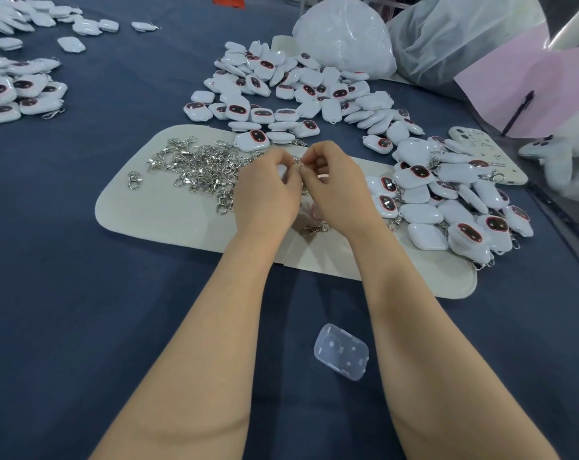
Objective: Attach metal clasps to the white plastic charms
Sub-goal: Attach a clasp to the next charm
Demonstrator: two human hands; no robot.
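Mid-desk, left hand (267,192) and right hand (338,190) fingers pinch 1 silver metal clasp (298,162); clasped white plastic charms (447,200) 3 o'clock, bare heap (301,91) 12 o'clock.

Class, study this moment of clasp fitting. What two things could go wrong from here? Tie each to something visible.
1. The left hand and right hand pinch a small clasp only at their tips; it may slip and drop.
2. The clasp pile looks tangled, so picking one could drag several.
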